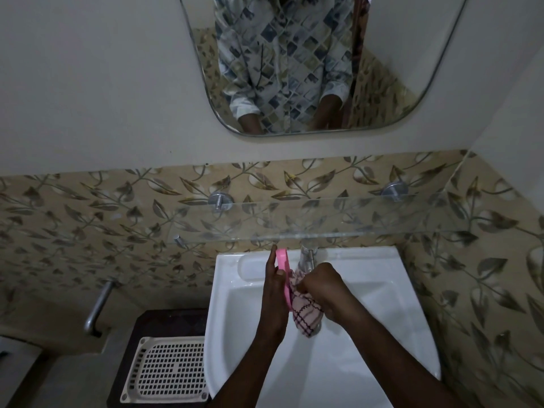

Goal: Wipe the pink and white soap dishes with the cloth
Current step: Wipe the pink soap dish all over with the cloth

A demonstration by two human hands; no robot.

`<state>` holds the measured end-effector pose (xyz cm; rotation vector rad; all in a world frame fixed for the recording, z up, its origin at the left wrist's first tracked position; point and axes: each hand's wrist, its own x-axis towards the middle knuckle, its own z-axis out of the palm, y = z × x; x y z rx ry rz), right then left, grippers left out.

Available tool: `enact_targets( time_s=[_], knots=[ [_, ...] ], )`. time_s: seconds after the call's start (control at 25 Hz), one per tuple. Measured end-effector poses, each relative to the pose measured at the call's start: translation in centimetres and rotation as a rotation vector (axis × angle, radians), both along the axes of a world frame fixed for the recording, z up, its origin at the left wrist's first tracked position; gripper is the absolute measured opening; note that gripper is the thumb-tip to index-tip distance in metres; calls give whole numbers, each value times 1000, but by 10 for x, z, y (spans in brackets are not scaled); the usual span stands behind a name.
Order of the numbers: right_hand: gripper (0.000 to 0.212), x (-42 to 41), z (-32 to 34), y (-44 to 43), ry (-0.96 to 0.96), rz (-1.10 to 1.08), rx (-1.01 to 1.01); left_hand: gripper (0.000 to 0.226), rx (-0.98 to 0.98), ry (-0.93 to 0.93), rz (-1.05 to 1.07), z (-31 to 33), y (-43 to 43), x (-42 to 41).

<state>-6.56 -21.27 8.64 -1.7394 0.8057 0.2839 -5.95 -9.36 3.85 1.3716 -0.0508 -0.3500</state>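
The pink soap dish [283, 262] is held above the far-left part of the white sink [368, 319], just below the front edge of the glass shelf [323, 219]. It stands on edge and is seen edge-on. Its long axis runs from far to near, its far end almost reaches the shelf edge, and its broad faces turn left and right.

The left hand [275, 285] grasps it from the left side, fingers laid along it and the thumb curled over the rim. The right hand [323, 287] is clenched round a bunched pink checked cloth [306, 313], which presses against the dish's right face and hangs below the fist.

The tap [307, 257] stands just beyond the right hand, so far-side room is tight, while the bowl lies open to the near and right.

A white rounded tray shape [253, 267] lies on the sink's far-left rim; I cannot tell whether it is loose or moulded. A cream perforated tray [167, 369] lies to the near left, beside the sink.
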Motion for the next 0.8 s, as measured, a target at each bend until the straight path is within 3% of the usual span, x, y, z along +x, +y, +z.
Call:
enact_targets(
  time_s=[0.16,0.28,0.4,0.48,0.64,0.8],
  knots=[
    [23,4,10,-8,22,-39,235,62,165,-180,-54,-5,4,2],
    [13,4,24,-11,10,-84,450,65,169,-186,-59,0,9,7],
    [19,2,27,-18,6,-180,780,75,155,-172,-115,4,15,7],
    [23,-2,27,-24,-15,-218,914,70,163,-136,-156,6,20,3],
    [30,-15,9,-38,-186,-208,861,86,40,154,-98,8,32,9],
    [28,-30,-13,-44,-314,-258,813,36,35,333,50,9,44,11]
  ],
)
